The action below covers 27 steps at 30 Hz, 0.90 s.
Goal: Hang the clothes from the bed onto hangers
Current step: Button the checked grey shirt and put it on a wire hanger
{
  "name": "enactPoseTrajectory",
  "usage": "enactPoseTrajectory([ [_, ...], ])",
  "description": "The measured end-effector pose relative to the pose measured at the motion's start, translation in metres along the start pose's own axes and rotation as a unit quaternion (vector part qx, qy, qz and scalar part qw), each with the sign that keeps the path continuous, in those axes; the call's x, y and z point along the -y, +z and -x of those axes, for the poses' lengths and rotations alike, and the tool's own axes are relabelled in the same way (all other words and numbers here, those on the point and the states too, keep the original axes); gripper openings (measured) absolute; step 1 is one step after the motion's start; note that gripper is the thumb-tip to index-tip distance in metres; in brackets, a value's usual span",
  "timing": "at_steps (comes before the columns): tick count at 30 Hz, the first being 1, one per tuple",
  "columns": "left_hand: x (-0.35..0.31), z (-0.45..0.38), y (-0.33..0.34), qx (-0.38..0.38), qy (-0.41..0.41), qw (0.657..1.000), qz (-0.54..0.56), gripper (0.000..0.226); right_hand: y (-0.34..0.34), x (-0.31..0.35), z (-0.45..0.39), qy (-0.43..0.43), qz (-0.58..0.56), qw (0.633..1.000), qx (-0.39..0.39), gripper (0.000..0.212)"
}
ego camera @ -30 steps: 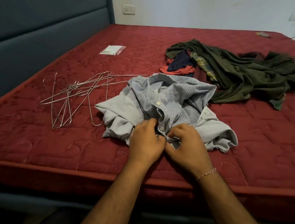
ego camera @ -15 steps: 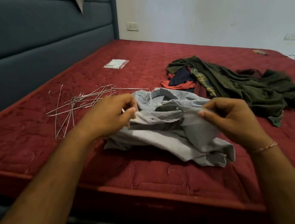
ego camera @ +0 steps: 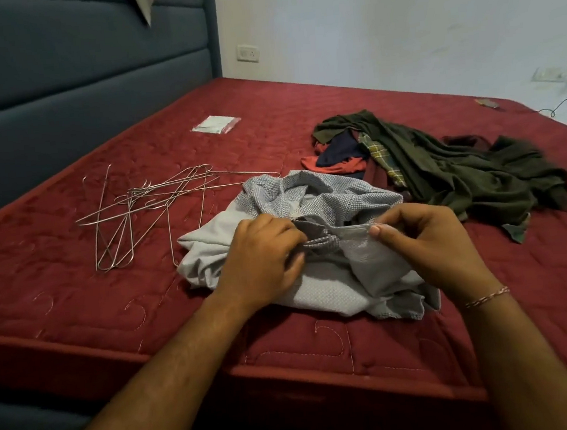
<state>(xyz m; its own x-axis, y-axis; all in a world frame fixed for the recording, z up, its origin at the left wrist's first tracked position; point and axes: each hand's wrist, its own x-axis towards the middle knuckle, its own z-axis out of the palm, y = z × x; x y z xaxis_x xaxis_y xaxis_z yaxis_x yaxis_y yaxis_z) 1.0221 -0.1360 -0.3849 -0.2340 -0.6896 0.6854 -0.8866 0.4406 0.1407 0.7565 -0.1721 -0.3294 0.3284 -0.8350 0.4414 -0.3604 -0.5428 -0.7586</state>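
A crumpled grey checked shirt (ego camera: 328, 197) lies near the front edge of the red mattress (ego camera: 77, 301). My left hand (ego camera: 261, 254) grips a fold of it near the middle. Close by, my right hand (ego camera: 428, 240) pinches the shirt's edge between thumb and fingers. Several wire hangers (ego camera: 144, 209) lie in a loose pile to the left of the shirt. A heap of other clothes (ego camera: 442, 163), dark green with red, navy and plaid pieces, lies behind and to the right.
A small clear plastic packet (ego camera: 216, 124) lies further back on the mattress. A blue padded headboard (ego camera: 74, 78) stands on the left, a white wall with a socket (ego camera: 247, 52) behind. A cable (ego camera: 563, 101) and a small object (ego camera: 486, 102) are at the far right edge.
My hands lifted the shirt's edge and spread apart, then came back closer together and lower over the shirt. The shirt is bunched differently.
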Motion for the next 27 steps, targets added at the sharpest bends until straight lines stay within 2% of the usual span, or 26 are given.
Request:
enactPoseTrajectory([
  [2, 0.018, -0.002, -0.010, -0.001, 0.028, 0.997, 0.069, 0.014, -0.007, -0.005, -0.003, -0.001, 0.041, 0.999, -0.008, 0.010],
  [5, 0.033, -0.004, -0.022, 0.014, 0.072, 0.993, 0.093, 0.011, -0.015, -0.009, -0.009, 0.006, 0.071, 0.997, 0.008, 0.014],
  [7, 0.035, -0.006, -0.031, 0.006, 0.087, 0.989, 0.122, 0.010, -0.019, -0.010, -0.016, 0.005, 0.075, 0.996, 0.054, 0.014],
  [9, 0.033, -0.015, -0.044, -0.013, 0.059, 0.977, 0.206, 0.008, -0.026, -0.012, -0.023, 0.008, 0.066, 0.987, 0.144, 0.011],
  [10, 0.033, -0.025, -0.054, 0.003, 0.013, 0.959, 0.282, 0.006, -0.030, -0.012, -0.029, 0.014, 0.052, 0.981, 0.186, 0.010],
  [12, 0.039, -0.052, -0.070, 0.090, -0.095, 0.882, 0.452, 0.002, -0.038, -0.012, -0.045, 0.034, 0.014, 0.975, 0.219, 0.009],
  [13, 0.044, -0.068, -0.076, 0.131, -0.121, 0.848, 0.500, 0.006, -0.043, -0.012, -0.056, 0.044, -0.003, 0.976, 0.214, 0.011],
  [14, 0.051, -0.086, -0.081, 0.167, -0.130, 0.831, 0.515, 0.009, -0.047, -0.012, -0.068, 0.050, -0.014, 0.977, 0.207, 0.013],
  [16, 0.069, -0.130, -0.090, 0.254, -0.134, 0.826, 0.485, 0.015, -0.062, -0.005, -0.096, 0.052, -0.005, 0.978, 0.203, 0.017],
  [17, 0.077, -0.154, -0.095, 0.309, -0.131, 0.836, 0.435, 0.015, -0.072, -0.001, -0.111, 0.061, 0.009, 0.976, 0.207, 0.019],
  [18, 0.083, -0.177, -0.099, 0.360, -0.122, 0.857, 0.349, 0.015, -0.080, 0.004, -0.125, 0.079, 0.027, 0.975, 0.206, 0.024],
  [19, 0.089, -0.198, -0.098, 0.377, -0.115, 0.886, 0.244, 0.015, -0.086, 0.008, -0.139, 0.096, 0.049, 0.977, 0.182, 0.029],
  [20, 0.091, -0.221, -0.097, 0.332, -0.114, 0.927, 0.128, 0.013, -0.093, 0.016, -0.157, 0.097, 0.083, 0.985, 0.118, 0.033],
  [21, 0.087, -0.237, -0.094, 0.226, -0.126, 0.965, 0.030, 0.010, -0.097, 0.022, -0.170, 0.089, 0.117, 0.989, 0.021, 0.036],
  [22, 0.076, -0.249, -0.095, 0.084, -0.146, 0.985, -0.031, 0.007, -0.100, 0.030, -0.185, 0.070, 0.144, 0.982, -0.099, 0.035],
  [23, 0.060, -0.253, -0.095, -0.042, -0.154, 0.986, -0.053, 0.004, -0.098, 0.041, -0.192, 0.043, 0.160, 0.963, -0.210, 0.033],
  [24, 0.042, -0.251, -0.095, -0.130, -0.144, 0.980, -0.052, 0.006, -0.091, 0.052, -0.193, 0.016, 0.171, 0.945, -0.279, 0.030],
  [25, 0.028, -0.244, -0.090, -0.177, -0.124, 0.976, -0.032, 0.010, -0.080, 0.062, -0.189, -0.007, 0.178, 0.937, -0.302, 0.027],
  [27, 0.010, -0.215, -0.076, -0.219, -0.103, 0.970, 0.033, 0.014, -0.051, 0.063, -0.167, -0.013, 0.188, 0.947, -0.261, 0.019],
])
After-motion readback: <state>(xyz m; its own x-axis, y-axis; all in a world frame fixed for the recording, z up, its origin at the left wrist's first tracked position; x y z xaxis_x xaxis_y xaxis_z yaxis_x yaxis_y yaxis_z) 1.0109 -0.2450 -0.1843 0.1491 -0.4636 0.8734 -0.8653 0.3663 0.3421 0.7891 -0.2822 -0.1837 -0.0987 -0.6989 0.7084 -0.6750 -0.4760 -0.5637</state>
